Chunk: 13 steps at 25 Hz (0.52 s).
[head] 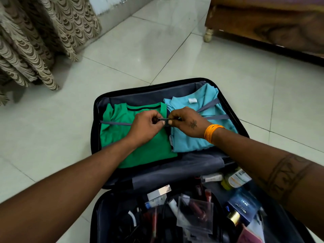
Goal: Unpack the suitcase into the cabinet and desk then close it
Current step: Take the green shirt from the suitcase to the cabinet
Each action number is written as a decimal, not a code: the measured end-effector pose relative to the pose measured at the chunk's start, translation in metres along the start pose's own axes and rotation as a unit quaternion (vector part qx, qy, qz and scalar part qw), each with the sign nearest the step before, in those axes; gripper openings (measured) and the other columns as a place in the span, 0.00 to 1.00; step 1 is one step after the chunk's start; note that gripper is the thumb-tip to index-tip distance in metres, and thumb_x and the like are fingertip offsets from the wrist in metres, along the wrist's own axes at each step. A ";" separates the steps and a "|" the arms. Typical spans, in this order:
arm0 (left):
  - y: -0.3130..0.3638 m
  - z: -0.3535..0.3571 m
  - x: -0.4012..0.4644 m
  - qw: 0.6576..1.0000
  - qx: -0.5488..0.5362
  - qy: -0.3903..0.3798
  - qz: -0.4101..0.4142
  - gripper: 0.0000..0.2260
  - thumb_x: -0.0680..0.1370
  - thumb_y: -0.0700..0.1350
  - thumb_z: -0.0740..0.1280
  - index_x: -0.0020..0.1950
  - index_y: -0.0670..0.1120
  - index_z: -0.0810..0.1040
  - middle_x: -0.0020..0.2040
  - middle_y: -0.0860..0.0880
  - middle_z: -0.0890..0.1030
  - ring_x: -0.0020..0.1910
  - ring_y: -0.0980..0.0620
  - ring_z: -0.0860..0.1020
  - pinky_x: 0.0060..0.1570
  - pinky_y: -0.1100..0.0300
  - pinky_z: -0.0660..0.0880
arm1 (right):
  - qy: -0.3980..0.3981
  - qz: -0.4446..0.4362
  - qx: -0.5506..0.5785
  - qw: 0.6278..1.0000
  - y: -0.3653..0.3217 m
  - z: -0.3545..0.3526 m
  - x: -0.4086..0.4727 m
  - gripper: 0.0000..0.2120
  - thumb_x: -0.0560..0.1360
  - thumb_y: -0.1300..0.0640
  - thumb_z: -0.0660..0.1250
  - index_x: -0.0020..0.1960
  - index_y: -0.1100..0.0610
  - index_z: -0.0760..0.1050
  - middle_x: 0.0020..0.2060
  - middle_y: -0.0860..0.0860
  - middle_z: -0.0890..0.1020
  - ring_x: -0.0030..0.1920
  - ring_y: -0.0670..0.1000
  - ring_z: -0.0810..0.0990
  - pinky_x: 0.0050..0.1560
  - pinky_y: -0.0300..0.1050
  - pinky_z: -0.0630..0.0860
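Curtain hangs at 10 o'clock, its folds reaching the tiled floor. A wooden bed frame stands at 2 o'clock, one foot on the tiles.

Suitcase, black, lies open flat on the floor at centre and toward 6 o'clock. Its two halves are hinged along a line running roughly 9 to 3 o'clock, so the opened case stretches from 12 to 6 o'clock. The far half points toward 12 o'clock; the near half runs off the lower edge.

In the far half, left side: a folded green shirt, collar toward 12 o'clock. Beside it at 3 o'clock, touching, a folded blue shirt, collar likewise toward 12 o'clock; a striped garment edge shows between the two. Grey straps cross both shirts from the 9 and 3 o'clock walls and meet at a black buckle at the middle.

Left hand has curled fingers pinching the buckle's left part. Right hand, with an orange band at the wrist, pinches the buckle's right part. Both hands meet above the seam between the shirts.

The near half, at 6 o'clock, holds loose toiletries: tubes, a clear pouch, a dark blue box, and a bottle toward 4 o'clock.
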<state>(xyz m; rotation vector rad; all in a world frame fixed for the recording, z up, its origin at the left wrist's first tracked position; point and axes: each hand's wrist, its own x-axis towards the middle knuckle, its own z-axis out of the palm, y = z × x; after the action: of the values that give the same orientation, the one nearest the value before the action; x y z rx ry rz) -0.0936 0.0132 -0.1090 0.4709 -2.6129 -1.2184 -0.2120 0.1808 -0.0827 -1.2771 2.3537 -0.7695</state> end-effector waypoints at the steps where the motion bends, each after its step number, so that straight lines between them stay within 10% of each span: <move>1: 0.002 -0.001 0.002 1.000 -0.001 0.009 -0.002 0.07 0.75 0.44 0.77 0.39 0.50 0.81 0.32 0.55 0.79 0.31 0.60 0.74 0.33 0.60 0.71 | -0.001 0.003 -0.003 1.000 -0.002 -0.002 0.000 0.07 0.81 0.55 0.69 0.48 0.55 0.83 0.32 0.45 0.77 0.34 0.43 0.73 0.35 0.37 0.66; 13: -0.046 -0.096 -0.031 0.977 0.211 0.024 0.031 0.06 0.70 0.49 0.73 0.41 0.48 0.79 0.38 0.50 0.84 0.38 0.47 0.82 0.39 0.54 0.75 | 0.149 0.169 -0.226 0.948 0.070 -0.074 -0.057 0.16 0.75 0.48 0.55 0.48 0.57 0.76 0.42 0.57 0.80 0.50 0.63 0.74 0.44 0.54 0.70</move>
<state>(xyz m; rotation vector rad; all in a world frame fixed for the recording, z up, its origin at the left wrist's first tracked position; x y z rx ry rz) -0.0244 -0.0705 -0.0855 0.4778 -2.8200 -0.6183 -0.2675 0.2821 -0.0647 -0.9065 3.0149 -0.3395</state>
